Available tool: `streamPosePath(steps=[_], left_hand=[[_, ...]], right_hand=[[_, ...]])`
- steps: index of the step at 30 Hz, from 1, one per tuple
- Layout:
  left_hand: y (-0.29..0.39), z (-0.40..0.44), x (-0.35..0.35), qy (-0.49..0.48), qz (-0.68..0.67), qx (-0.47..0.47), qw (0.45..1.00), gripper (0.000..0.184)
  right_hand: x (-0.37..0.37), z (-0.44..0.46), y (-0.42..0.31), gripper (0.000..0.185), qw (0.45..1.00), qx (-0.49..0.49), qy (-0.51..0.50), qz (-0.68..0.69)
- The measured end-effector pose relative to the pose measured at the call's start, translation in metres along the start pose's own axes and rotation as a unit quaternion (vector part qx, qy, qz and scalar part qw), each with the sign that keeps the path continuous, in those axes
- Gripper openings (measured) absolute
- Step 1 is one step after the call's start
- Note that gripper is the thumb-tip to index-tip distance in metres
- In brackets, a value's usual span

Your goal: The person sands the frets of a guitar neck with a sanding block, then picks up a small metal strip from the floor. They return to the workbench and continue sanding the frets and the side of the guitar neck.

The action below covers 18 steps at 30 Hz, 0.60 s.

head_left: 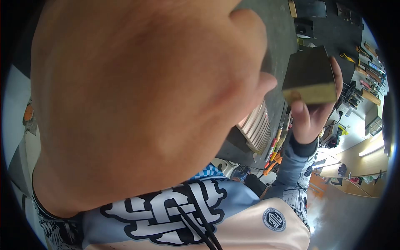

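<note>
One dark block [310, 70] shows a yellowish side.

One view looks from the wearer's head, forward and steeply down past the shirt [175, 216], which fills its bottom edge. The left hand [154, 91], above the shirt, looms close to the lens; the lamp [371, 146], up and right from the shirt, is far off.
</note>
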<state>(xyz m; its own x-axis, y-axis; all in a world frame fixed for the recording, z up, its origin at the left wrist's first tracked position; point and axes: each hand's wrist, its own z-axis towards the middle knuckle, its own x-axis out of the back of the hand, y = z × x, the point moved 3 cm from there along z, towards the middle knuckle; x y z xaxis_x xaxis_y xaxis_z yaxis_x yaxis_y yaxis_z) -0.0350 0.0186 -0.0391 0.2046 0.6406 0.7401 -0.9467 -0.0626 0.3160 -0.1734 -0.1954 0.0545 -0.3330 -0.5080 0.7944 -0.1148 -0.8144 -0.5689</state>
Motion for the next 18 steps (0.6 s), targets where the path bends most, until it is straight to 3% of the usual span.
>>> streamPosePath(steps=[2, 3, 6, 9, 11, 12, 15, 18], left_hand=[[0.000, 0.001, 0.002, -0.002, 0.005, 0.000, 1.000, 0.043], [0.000, 0.003, 0.004, -0.001, 0.009, -0.002, 1.000, 0.043], [-0.002, 0.006, 0.010, -0.001, 0.024, 0.002, 1.000, 0.043], [-0.003, 0.006, 0.012, -0.001, 0.045, 0.010, 0.999, 0.044], [-0.002, 0.005, 0.013, -0.001, 0.059, 0.013, 0.998, 0.044], [0.000, 0.005, 0.014, 0.003, 0.065, 0.015, 0.998, 0.044], [0.005, 0.005, 0.018, 0.008, 0.086, 0.015, 0.996, 0.044], [0.000, 0.009, 0.018, 0.024, 0.107, 0.023, 0.994, 0.044]], right_hand=[[-0.001, -0.014, -0.006, 0.103, 0.998, -0.048, 0.023, 0.025], [-0.004, -0.021, -0.009, 0.103, 0.986, -0.107, 0.055, 0.116], [-0.024, -0.039, -0.020, 0.104, 0.873, -0.266, 0.143, 0.382], [-0.034, -0.047, -0.030, 0.102, 0.860, -0.305, 0.140, 0.385], [-0.030, -0.035, -0.021, 0.098, 0.958, -0.147, 0.067, 0.239], [-0.022, -0.026, -0.007, 0.094, 0.998, 0.019, 0.016, 0.052], [-0.029, -0.016, 0.005, 0.106, 0.999, 0.019, -0.033, 0.033], [-0.031, -0.020, -0.006, 0.108, 0.984, 0.161, -0.069, -0.039]])
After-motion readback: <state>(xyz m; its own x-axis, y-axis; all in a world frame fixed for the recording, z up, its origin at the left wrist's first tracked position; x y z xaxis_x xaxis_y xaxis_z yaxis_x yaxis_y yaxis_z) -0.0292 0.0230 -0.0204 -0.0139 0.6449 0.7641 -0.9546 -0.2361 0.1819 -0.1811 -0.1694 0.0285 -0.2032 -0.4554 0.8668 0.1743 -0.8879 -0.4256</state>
